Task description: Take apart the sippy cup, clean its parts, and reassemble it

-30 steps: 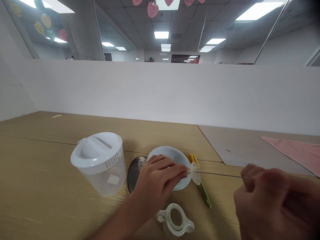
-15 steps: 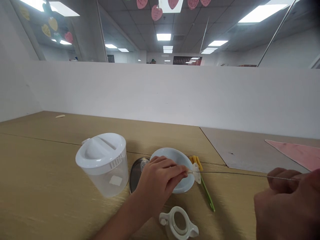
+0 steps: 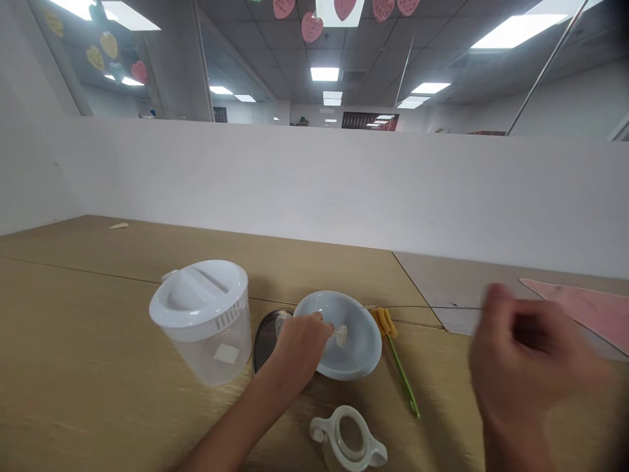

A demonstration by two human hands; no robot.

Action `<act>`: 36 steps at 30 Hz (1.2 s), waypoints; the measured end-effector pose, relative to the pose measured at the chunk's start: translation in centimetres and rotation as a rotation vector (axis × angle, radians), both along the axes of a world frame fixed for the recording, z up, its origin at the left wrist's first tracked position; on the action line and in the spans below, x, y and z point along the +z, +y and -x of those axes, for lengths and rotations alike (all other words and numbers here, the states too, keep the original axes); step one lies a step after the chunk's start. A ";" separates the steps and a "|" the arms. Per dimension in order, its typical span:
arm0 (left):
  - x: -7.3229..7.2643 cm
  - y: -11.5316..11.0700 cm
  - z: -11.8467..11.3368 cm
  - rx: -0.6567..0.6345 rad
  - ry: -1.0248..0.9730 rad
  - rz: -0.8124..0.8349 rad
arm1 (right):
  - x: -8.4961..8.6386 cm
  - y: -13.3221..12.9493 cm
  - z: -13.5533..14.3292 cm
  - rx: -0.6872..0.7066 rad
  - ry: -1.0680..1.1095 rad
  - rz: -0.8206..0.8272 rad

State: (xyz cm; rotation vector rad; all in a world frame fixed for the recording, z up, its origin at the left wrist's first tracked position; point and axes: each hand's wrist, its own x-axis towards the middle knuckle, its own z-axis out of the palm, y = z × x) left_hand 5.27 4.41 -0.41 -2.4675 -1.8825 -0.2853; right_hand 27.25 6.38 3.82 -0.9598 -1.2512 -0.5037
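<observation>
Far left toward the back of the brown table (image 3: pixel 88 341), there's a pale sliver (image 3: pixel 118 225) lying by the white wall (image 3: pixel 246 177). Next comes a see-through pitcher (image 3: pixel 211 357), standing up with its white lid (image 3: pixel 199 295) on and a pale square label (image 3: pixel 227 354) low on the side. Just right of that is a dark round disc (image 3: pixel 264 341) with a metal rim and a clear knob (image 3: pixel 282 322), partly hidden by the left hand (image 3: pixel 302 341). That hand's fingers are pinched narrow on a small translucent piece (image 3: pixel 340 335), which is over the white bowl (image 3: pixel 361 344). Closer to the wearer sits a white ring (image 3: pixel 350 438) with two ears, apart from the bowl. Right beside the bowl is a brush (image 3: pixel 400 370), yellow head away, green handle pointing back. Then a thin rod (image 3: pixel 427 307) runs pretty much level to the right hand (image 3: pixel 531 367), which is blurry but curled closed on it. Can't tell where the rod's left end stops. Last up, pink cloth (image 3: pixel 584 308), flat on the greyish section (image 3: pixel 466 278) behind that hand.
</observation>
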 end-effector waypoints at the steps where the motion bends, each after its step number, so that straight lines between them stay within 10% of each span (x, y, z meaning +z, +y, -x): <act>1: -0.3 0.2 -0.2 0.001 0.022 0.031 | -0.3 0.9 0.9 -0.052 -0.065 0.078; 15: -4.5 1.8 -1.1 -0.081 -0.033 0.290 | -4.4 4.6 5.2 0.028 -0.558 0.943; 28: -3.2 1.3 -0.4 -0.083 -0.255 0.179 | -5.3 5.6 5.0 0.245 -0.610 1.070; 36: -0.1 -0.5 -0.7 -0.040 -0.349 -0.043 | -5.5 5.9 5.1 0.134 -0.654 1.171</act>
